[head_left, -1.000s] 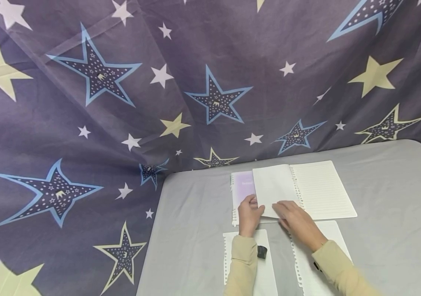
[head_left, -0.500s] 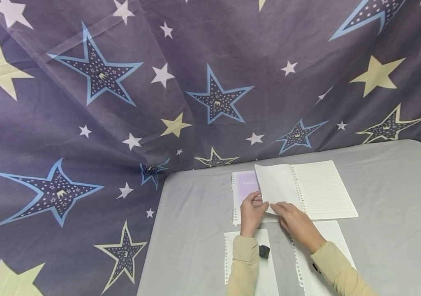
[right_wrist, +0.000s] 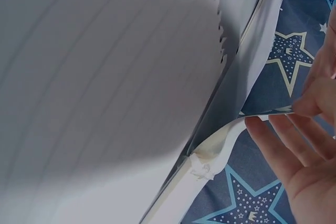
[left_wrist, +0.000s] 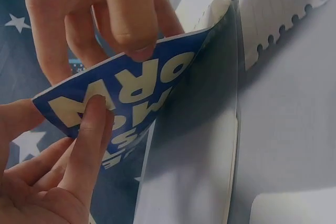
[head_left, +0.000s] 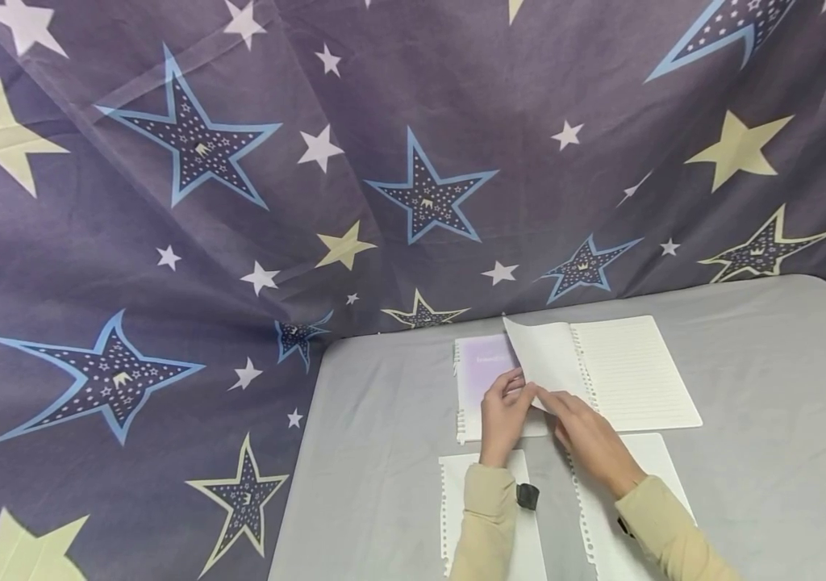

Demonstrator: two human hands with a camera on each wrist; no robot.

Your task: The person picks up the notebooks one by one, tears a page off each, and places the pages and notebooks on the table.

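An open spiral notebook lies on the table, with its lined right page (head_left: 631, 371) flat. Its raised left cover (head_left: 547, 355) curls up at the near corner. Pale inside, the cover is blue with large cream letters outside, as the letters (left_wrist: 139, 90) show in the left wrist view. My left hand (head_left: 506, 420) pinches the near corner between thumb and fingers. Just right of it, my right hand (head_left: 590, 436) pinches the near edge. Partly under the cover is a lilac spiral notebook (head_left: 478, 379).
Two loose punched sheets lie nearer me: a left sheet (head_left: 527, 541) under my left forearm and a right sheet (head_left: 652, 460) beside my right arm. The grey table (head_left: 769, 403) meets a star-print curtain (head_left: 456, 97) behind.
My left hand has moved right and slightly away from me with the cover's corner. The cover bends up further, showing more of the lilac notebook. My right hand has barely moved.
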